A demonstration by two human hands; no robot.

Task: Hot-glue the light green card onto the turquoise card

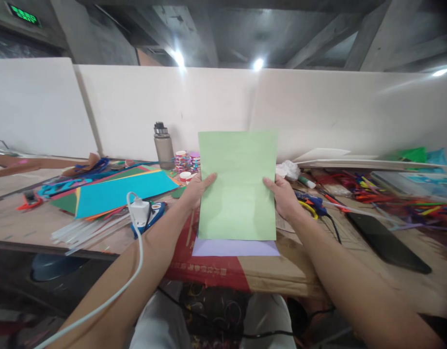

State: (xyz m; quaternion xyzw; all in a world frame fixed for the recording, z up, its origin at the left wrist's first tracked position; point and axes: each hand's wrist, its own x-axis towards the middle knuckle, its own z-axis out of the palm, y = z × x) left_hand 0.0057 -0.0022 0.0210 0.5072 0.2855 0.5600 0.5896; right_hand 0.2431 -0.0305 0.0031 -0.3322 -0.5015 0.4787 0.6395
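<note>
The left hand pinches the left edge of a green paper, with the thumb on the front and the other fingers hidden behind. The right hand pinches the right edge the same way. The green paper stands up between the two hands, facing the person, with its bottom edge near the worktop.

Just under the hands lies a purple paper. It rests flat on a brown and red cardboard box, and only a strip of it shows below the green paper.

Just left of the left hand sits a white plug with a white cable that runs down beside the left arm. Farther left is a big blue paper on top of other colored sheets, and some clear sticks lie in front of it.

Behind the left hand stands a gray bottle, and rolls of tape are stacked beside it.

Just right of the right hand lies a blue and yellow glue gun. Farther right a flat black phone lies on the worktop, and behind it is a messy pile of colorful sticks. White boards lie near the wall behind the right hand.
</note>
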